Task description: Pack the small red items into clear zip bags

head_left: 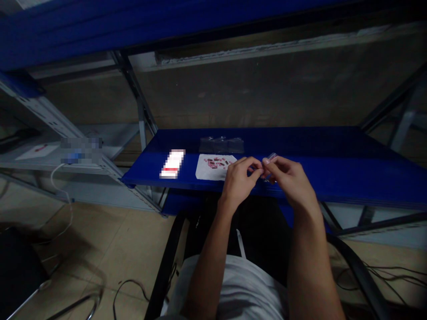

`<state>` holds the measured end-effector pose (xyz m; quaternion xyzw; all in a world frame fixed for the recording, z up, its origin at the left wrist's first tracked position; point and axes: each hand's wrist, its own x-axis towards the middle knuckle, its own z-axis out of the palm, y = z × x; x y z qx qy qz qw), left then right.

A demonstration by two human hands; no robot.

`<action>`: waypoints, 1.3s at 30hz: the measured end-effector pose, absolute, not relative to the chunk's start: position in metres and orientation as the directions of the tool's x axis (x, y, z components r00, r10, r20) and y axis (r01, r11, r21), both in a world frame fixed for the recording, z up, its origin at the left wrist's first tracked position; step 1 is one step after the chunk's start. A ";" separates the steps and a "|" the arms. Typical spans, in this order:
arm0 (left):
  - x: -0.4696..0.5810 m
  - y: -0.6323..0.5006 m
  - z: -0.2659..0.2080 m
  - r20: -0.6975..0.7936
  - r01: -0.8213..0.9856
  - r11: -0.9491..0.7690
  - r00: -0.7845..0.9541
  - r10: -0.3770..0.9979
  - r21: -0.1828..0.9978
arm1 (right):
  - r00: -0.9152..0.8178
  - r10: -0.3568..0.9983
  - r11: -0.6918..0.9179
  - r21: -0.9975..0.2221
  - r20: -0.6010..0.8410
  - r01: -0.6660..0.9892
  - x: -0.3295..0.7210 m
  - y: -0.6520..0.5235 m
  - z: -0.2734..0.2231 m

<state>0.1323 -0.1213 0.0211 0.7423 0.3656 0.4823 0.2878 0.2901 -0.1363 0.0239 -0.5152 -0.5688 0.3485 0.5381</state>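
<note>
Both my hands meet just above the front edge of the blue shelf. Thumb and fingers of my left hand [239, 177] are pinched together, and what lies between them is too small to make out. My right hand [289, 174] is closed on a small clear plastic bag [272, 156], which shows above and below the fingers; the rest of it is hidden. To the left, partly behind my left hand, a white sheet [204, 172] bears several small pink and dark pieces [213, 163]. Clear plastic bags [220, 145] lie flat behind the sheet.
The blue shelf [333, 169] spans the front, with another blue shelf [200, 26] overhead. A bright, pixelated rectangle [172, 164] lies left of the sheet. A grey metal upright [63, 118] stands further left. Chair armrests [170, 262] flank my lap, and black cables [383, 271] trail on the floor.
</note>
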 end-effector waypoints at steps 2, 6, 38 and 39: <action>0.133 -0.122 0.020 0.490 0.251 -0.554 0.278 0.827 0.794 | 0.115 0.957 0.234 -0.944 0.266 0.233 0.290 -0.136 0.024; 0.134 -0.123 0.018 0.442 0.206 -0.496 0.258 0.859 0.843 | 0.115 0.953 0.242 -0.934 0.280 0.264 0.289 -0.136 0.025; 0.105 -0.116 0.019 0.296 0.232 -0.398 0.374 0.879 0.888 | -0.138 0.944 0.327 -0.895 0.298 0.303 0.289 -0.136 0.026; 0.105 -0.116 0.020 0.309 0.260 -0.420 0.377 0.873 0.869 | -0.146 0.944 0.328 -0.894 0.297 0.304 0.289 -0.136 0.025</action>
